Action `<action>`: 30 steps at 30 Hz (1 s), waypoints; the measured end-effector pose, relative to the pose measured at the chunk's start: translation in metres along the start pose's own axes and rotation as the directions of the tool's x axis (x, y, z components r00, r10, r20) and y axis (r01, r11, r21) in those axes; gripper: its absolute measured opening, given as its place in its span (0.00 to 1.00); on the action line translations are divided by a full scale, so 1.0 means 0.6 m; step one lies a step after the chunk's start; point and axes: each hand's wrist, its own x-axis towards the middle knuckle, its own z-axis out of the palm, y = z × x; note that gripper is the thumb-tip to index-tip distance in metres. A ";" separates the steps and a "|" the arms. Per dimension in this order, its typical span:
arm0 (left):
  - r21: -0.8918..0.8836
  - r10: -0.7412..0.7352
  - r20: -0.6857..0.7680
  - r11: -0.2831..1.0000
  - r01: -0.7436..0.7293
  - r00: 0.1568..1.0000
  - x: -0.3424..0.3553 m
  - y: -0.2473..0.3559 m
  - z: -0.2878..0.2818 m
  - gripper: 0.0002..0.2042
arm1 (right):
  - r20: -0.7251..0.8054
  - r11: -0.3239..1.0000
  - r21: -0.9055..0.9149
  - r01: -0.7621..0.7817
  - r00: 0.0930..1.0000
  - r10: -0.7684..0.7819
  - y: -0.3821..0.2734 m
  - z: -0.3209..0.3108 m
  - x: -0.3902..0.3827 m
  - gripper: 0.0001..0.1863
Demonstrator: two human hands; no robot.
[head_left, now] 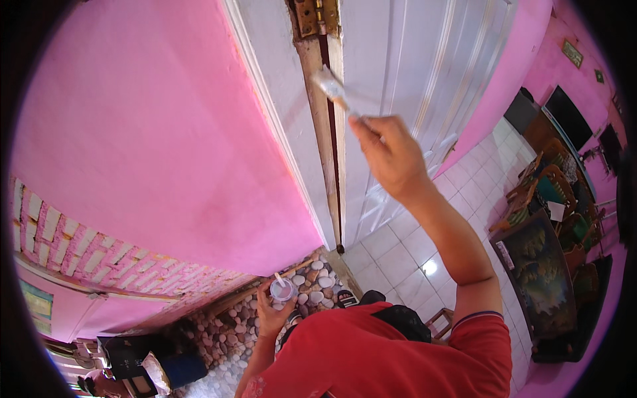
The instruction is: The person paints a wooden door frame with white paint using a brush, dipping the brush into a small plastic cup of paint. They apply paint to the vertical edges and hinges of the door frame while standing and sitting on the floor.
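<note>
My right hand [393,154] is raised and closed around the handle of a paintbrush [330,86]. The brush's whitish bristles are at the bare wooden edge [310,73] of the door frame, below a rusty hinge [307,18]; whether they touch it I cannot tell. Beside that edge stands the pale grey-white door [371,66], a dark gap running along it. Lower down, my left hand [268,317] grips a small clear plastic cup [285,298] holding pale paint. A light stick [279,279] leans in the cup.
A pink wall [166,119] with a brick-patterned lower band [86,245] fills the left. Pebble-patterned flooring [229,331] lies below, white tiles [398,265] beyond the doorway. Stacked chairs [554,186], a framed picture [536,272] and a television [567,118] are at right. A black box [126,355] sits lower left.
</note>
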 end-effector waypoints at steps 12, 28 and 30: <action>0.002 0.082 -0.048 0.997 -0.082 0.995 -0.001 0.006 -0.002 0.34 | 0.571 0.991 0.100 -0.090 0.821 0.017 -0.036 0.055 -0.204 0.21; -0.041 0.049 -0.083 0.998 -0.053 0.995 0.000 0.000 -0.004 0.34 | -0.118 0.996 -0.019 0.089 0.989 -0.091 0.006 -0.033 0.082 0.16; -0.069 0.021 -0.084 0.997 -0.027 0.996 0.000 -0.011 -0.001 0.34 | -0.030 0.995 0.088 0.037 0.999 -0.034 0.001 -0.008 0.043 0.18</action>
